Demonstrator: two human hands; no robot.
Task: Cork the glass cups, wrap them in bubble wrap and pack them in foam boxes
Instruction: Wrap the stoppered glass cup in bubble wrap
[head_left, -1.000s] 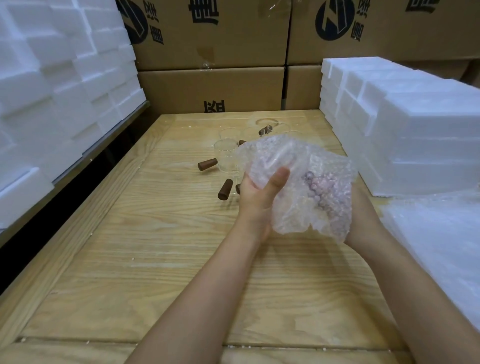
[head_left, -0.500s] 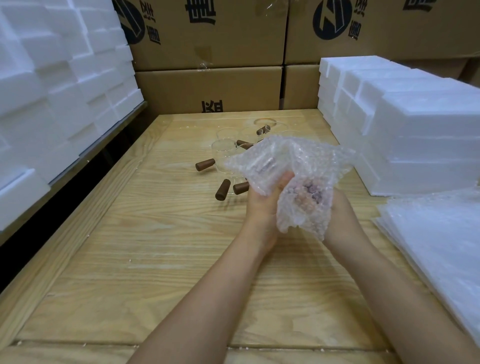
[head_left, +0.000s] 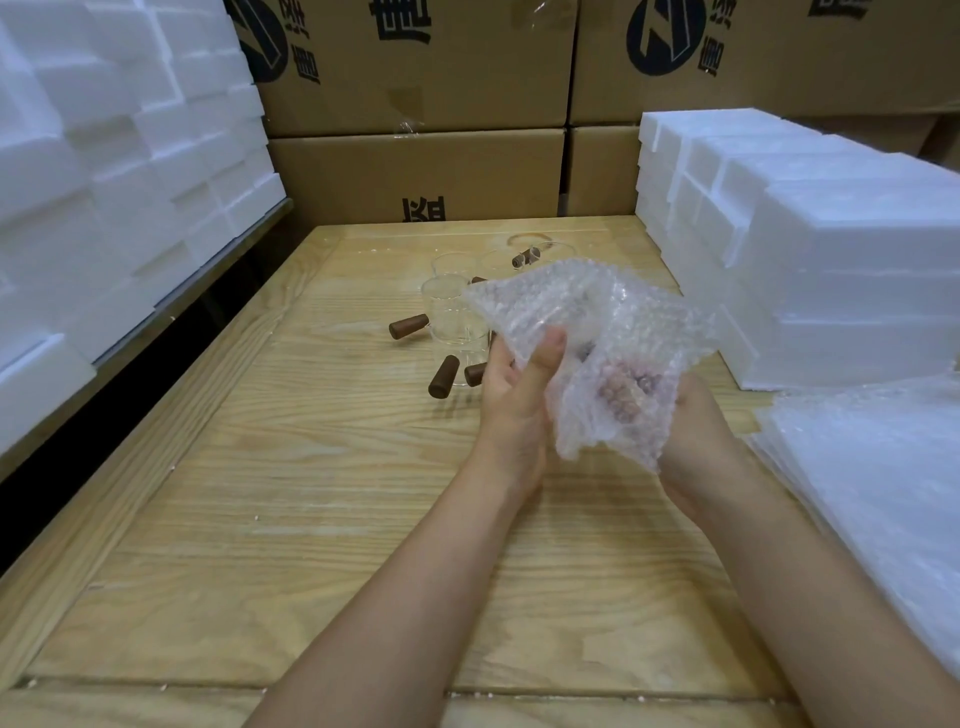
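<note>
Above the wooden table (head_left: 311, 519), both my hands hold a bundle of clear bubble wrap (head_left: 613, 338) with a glass cup inside; the cup is mostly hidden and a dark cork shows faintly through the wrap. My left hand (head_left: 514, 395) grips the bundle from the left, thumb pressed on the wrap. My right hand (head_left: 696, 431) cups it from below and to the right, its fingers showing through the plastic. Behind the bundle stand clear glass cups (head_left: 452, 317). Several brown corks (head_left: 409, 326) lie around them.
White foam boxes (head_left: 831, 249) are stacked at the right. A pile of bubble wrap sheets (head_left: 883, 493) lies at the near right. More foam boxes (head_left: 104, 182) fill a shelf on the left. Cardboard cartons (head_left: 415, 171) wall off the back.
The right hand has moved left and in under the bundle, folding the loose wrap inward. The bundle looks tighter and sits a little lower. The left hand keeps its grip.
</note>
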